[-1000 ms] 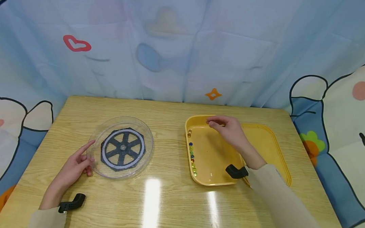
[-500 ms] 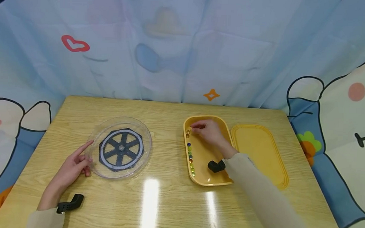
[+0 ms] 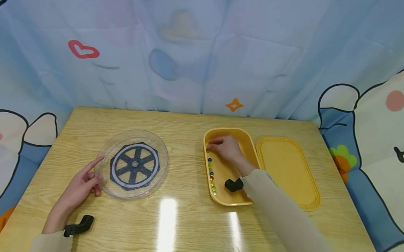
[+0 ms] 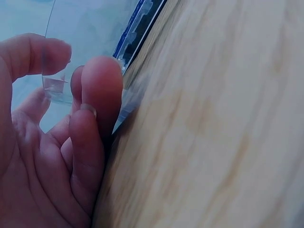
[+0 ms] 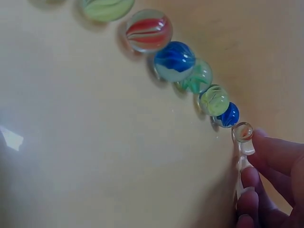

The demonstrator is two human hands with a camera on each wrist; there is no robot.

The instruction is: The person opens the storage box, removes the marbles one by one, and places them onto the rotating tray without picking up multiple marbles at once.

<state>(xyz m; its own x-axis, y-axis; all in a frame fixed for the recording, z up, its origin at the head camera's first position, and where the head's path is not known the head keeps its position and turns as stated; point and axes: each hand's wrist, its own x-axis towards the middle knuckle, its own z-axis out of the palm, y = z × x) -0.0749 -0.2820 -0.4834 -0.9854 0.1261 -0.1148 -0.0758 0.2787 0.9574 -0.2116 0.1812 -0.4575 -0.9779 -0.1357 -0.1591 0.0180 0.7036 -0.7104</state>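
My left hand [image 3: 81,182] holds the near-left rim of a clear round dish [image 3: 165,150]. Inside the dish lies a dark spoked wheel shape with a pale ring [image 3: 158,163]. In the left wrist view the fingertips [image 4: 102,85] are bent at the thin clear wall, close over the wood. My right hand [image 3: 226,147] reaches into a yellow tray [image 3: 224,191], its thumb and fingers pinching a clear marble [image 5: 247,148] at the far-left wall; the fingers mostly hide it. Just beside it sits an amber-streaked marble [image 5: 243,132].
Several coloured marbles line the tray's left wall, among them a dark blue one [image 5: 229,115] and a red-striped one [image 5: 149,31]. A flat yellow lid [image 3: 288,171] lies right of the tray. Behind the wooden table [image 3: 184,223] hangs a printed blue curtain [image 3: 190,84].
My right hand has moved left and down into the tray, and its fingertips have come together at the far-left marbles. The left hand and dish have stayed in place.
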